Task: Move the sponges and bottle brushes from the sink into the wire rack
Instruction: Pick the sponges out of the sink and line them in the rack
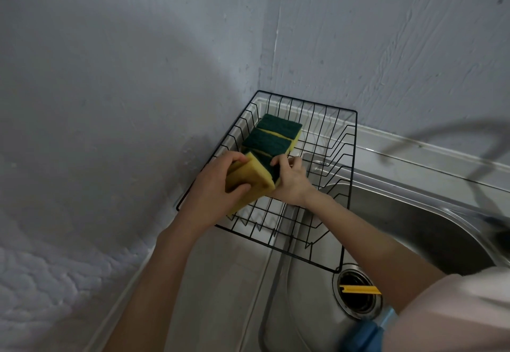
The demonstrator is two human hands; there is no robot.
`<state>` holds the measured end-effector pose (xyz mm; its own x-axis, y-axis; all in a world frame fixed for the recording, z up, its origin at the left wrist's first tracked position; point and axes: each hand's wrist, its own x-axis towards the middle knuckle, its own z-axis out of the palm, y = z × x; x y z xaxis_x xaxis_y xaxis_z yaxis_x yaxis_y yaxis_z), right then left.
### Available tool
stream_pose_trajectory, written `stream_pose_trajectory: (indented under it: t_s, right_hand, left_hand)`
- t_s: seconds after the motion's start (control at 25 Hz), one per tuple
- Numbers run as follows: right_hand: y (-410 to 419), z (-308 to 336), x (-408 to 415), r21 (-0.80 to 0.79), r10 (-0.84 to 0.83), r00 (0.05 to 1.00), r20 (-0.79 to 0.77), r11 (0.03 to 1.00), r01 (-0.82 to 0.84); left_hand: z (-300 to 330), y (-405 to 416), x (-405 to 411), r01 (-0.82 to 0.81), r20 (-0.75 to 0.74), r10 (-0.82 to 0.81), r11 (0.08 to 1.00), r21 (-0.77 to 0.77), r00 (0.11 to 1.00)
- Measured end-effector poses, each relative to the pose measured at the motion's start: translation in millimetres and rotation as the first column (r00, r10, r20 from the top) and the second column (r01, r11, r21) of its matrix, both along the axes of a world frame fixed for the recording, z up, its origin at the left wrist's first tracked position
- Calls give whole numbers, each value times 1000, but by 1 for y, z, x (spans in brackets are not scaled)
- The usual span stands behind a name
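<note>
The left hand (214,186) is wrapped around a stack of yellow sponges (249,183), thumb across the near face and fingers curled over the far end, holding it tilted above the near left part of the black wire rack (349,175). The right hand (291,179) meets the stack from the other side, its fingers pressed against the dark green scouring face of the sponge nearest it, so both hands are closed on the same stack. How many sponges the stack holds cannot be told. Beyond the hands, two more sponges (276,133) lie in the rack's far left part, green sides up, one overlapping the other, the nearer one touching the held stack. The rack sits in the corner where two pale walls (110,75) meet, its left side on the drainboard and its right side reaching over the steel sink (414,213). In the basin, near the bottom, a yellow handle (358,289) lies across the dark drain opening (356,299). Just right of it a blue handle (369,329) slants out from under the person's light sleeve (455,310); whether either belongs to a bottle brush is hidden.
</note>
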<state>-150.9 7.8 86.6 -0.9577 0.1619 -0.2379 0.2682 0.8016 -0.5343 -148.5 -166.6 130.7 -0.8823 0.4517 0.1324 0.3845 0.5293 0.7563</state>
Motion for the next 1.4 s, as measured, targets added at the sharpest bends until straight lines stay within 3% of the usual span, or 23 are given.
stream_pose_trajectory:
  t_s: [0.16, 0.24, 0.32, 0.44, 0.56, 0.76, 0.88, 1.04, 1.24, 1.4]
  right_hand:
    - [7, 22, 13, -251, -170, 980, -105, 958, 140]
    - [6, 35, 23, -502, -229, 972, 59, 835, 227]
    - [1, 43, 33, -678, -111, 951, 289, 677, 285]
    - [-3, 36, 37, -719, -65, 935, 349, 621, 312]
    - [-4, 24, 38, -747, -94, 937, 336, 580, 326]
    - [-8, 20, 37, -817, -101, 922, 373, 436, 378]
    - [-13, 13, 35, -805, -133, 915, 380, 440, 399]
    - [-15, 6, 33, -687, -182, 937, 299, 640, 343]
    - [-18, -1, 29, -545, -263, 936, 234, 762, 350]
    - [-17, 1, 33, -679, -273, 916, 295, 614, 402]
  left_hand:
    - [-3, 3, -2, 8, -11, -8, 1000, -7, 1000]
    - [-6, 8, -1, 15, -30, -16, 999, -40, 999]
    - [-10, 15, 3, 28, -72, -37, 992, -122, 997]
    - [-14, 19, 12, 102, -36, -111, 975, -199, 993]
    - [-14, 13, 17, 167, 52, -160, 969, -181, 986]
    - [-19, 6, 15, 140, 75, -127, 967, -213, 989]
    - [-22, 5, 14, 102, 52, -91, 951, -293, 994]
    - [-21, 5, 15, 98, 71, -76, 913, -396, 995]
    - [-23, 8, 12, 119, 106, -75, 851, -512, 992]
    - [-19, 8, 11, 104, 113, -57, 875, -472, 992]
